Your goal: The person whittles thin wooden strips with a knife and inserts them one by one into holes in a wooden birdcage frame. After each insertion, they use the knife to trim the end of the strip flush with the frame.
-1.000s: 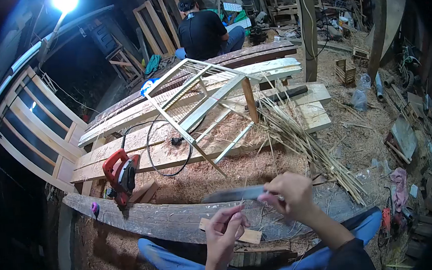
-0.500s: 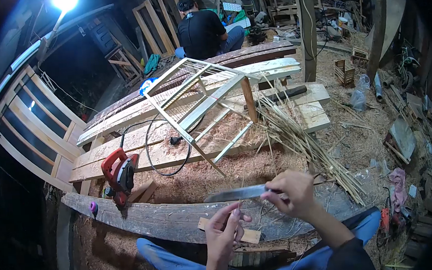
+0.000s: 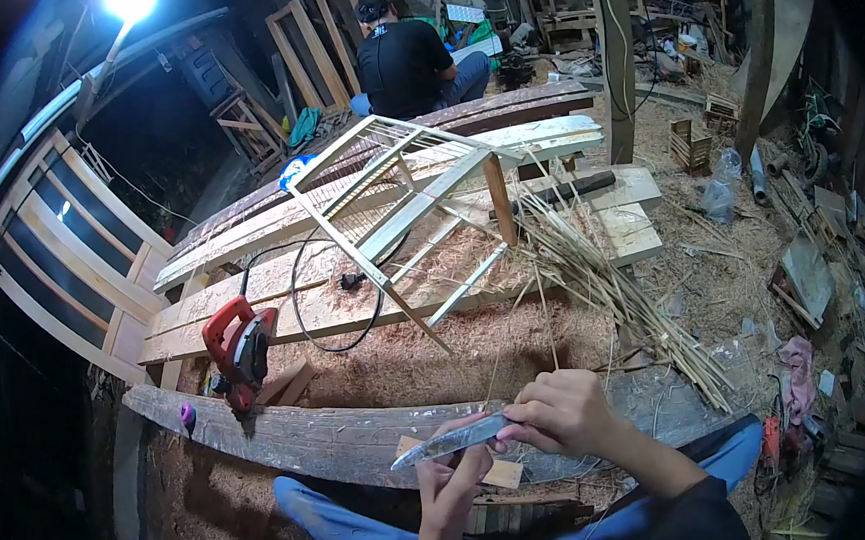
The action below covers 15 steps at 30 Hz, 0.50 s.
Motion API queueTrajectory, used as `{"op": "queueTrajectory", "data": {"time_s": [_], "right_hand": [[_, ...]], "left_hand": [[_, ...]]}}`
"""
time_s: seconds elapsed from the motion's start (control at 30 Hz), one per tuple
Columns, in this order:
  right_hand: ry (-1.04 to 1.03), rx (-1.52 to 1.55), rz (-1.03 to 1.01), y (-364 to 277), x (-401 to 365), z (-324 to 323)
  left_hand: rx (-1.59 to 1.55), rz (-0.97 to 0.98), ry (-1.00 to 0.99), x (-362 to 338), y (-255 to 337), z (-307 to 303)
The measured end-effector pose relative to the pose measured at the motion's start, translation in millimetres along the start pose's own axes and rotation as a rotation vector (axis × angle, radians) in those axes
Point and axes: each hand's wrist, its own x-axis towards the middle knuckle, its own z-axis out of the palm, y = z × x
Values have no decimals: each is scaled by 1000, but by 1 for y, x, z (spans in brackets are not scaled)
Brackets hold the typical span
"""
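In my right hand is a knife, its blade pointing left and lying across just above my left hand. The fingers of my left hand are closed in a pinch, partly hidden by the blade. A thin bamboo strip rises behind the blade from that pinch; its lower end is hidden. Beneath both hands, a small flat piece of wood rests on the weathered plank in front of my knees.
A red electric planer stands on the left, its black cable looping over the boards. Beyond lies a slatted wooden frame. Bamboo strips are piled at right. Another person sits at the back, facing away. Shavings cover the ground.
The knife has come down and toward me, its blade now tilted across my left fingers. My right hand has moved slightly left and lower.
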Motion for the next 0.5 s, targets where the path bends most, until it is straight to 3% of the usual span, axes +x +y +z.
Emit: {"op": "queueTrajectory", "data": {"time_s": [0.1,0.27,0.4,0.5], "right_hand": [[-5,-8,-6,0,2,-3],[-3,-37,9,0,1,-4],[1,-43,5,1,1,-3],[1,-82,-14,1,0,-3]], "left_hand": [[-46,-12,-40,0,2,1],[90,29,65,-1,4,7],[28,27,1,0,4,2],[182,-48,56,1,9,7]]}}
